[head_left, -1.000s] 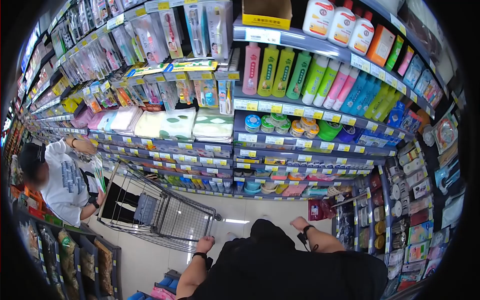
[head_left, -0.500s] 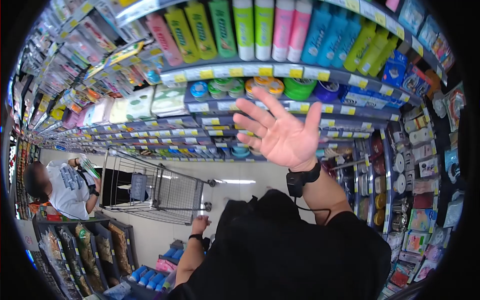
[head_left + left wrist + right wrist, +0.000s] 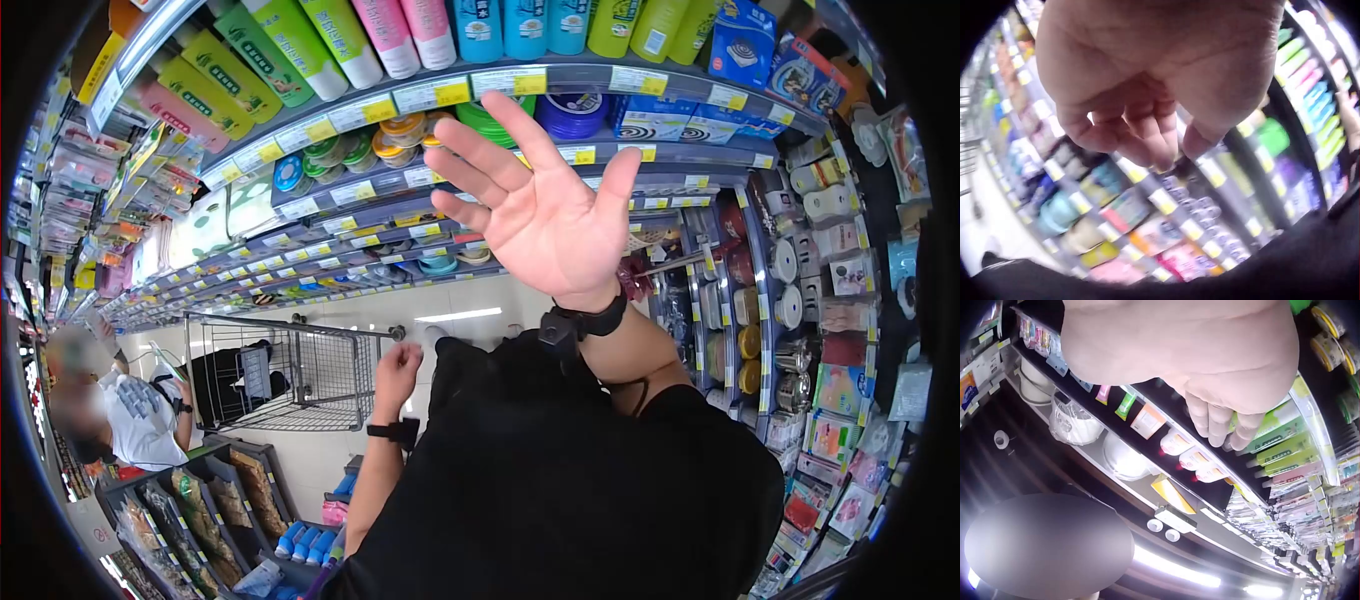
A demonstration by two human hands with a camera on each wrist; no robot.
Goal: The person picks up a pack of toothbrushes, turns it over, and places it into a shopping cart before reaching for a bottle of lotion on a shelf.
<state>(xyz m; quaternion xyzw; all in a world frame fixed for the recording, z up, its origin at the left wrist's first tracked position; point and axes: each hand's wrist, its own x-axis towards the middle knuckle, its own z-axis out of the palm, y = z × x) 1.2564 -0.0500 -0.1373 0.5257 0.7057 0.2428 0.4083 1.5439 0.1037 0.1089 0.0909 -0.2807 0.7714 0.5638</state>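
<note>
The right hand (image 3: pixel 555 225) is raised palm up with fingers spread and nothing in it, in front of the shelf edge below the bottles. In the right wrist view the same hand (image 3: pixel 1191 356) fills the top, its fingertips seen against green bottles (image 3: pixel 1285 440). Lower down, near the shopping cart (image 3: pixel 330 375), the left hand (image 3: pixel 398 375) hangs with loosely bent fingers and holds nothing. The left wrist view shows that hand (image 3: pixel 1154 81) with thumb and fingers bent, the lower shelves (image 3: pixel 1163 200) blurred behind it. Whether it touches the cart is not visible; a gap seems to show.
Another person (image 3: pixel 145 420) stands at the left beyond the cart. Racks of bagged goods (image 3: pixel 195 510) are at the lower left, packed shelves (image 3: pixel 600 80) in front, and hanging goods (image 3: pixel 840 375) at the right. Floor (image 3: pixel 310 480) shows around the cart.
The right hand has risen from low beside the body, turned palm up and spread its fingers. The head view has shifted right along the shelves, and the left hand appears higher.
</note>
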